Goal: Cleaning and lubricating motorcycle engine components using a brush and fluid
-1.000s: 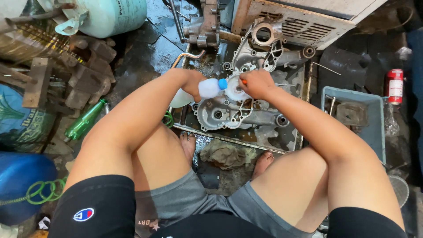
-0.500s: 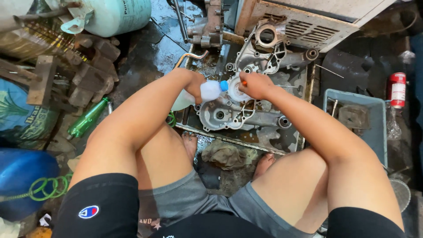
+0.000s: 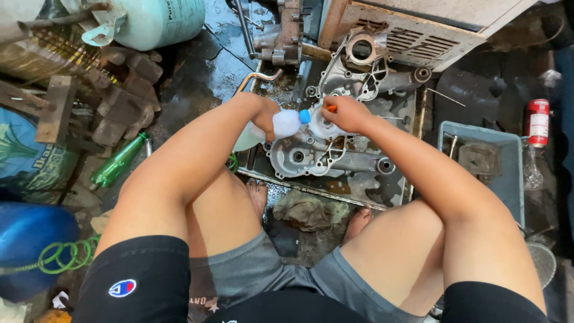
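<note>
I squat over a shallow metal tray (image 3: 399, 190) that holds a grey engine crankcase half (image 3: 311, 157). My left hand (image 3: 260, 113) grips a clear plastic bottle with a blue cap (image 3: 286, 124), tipped on its side with the cap toward the right. My right hand (image 3: 344, 115) is closed around a small orange-handled tool (image 3: 330, 108), held just past the bottle's cap above the crankcase. A second crankcase cover (image 3: 366, 69) lies at the far end of the tray.
A pale green gas cylinder (image 3: 152, 21) lies top left, a green glass bottle (image 3: 117, 161) on the wet floor at left. A blue container (image 3: 27, 242) with a green coiled hose (image 3: 60, 257) is bottom left. A grey plastic bin (image 3: 511, 173) and a red can (image 3: 538, 122) stand right. A rag (image 3: 308, 209) lies between my feet.
Both hands with the bottle stay together over the crankcase, barely shifting. The view has tilted slightly.
</note>
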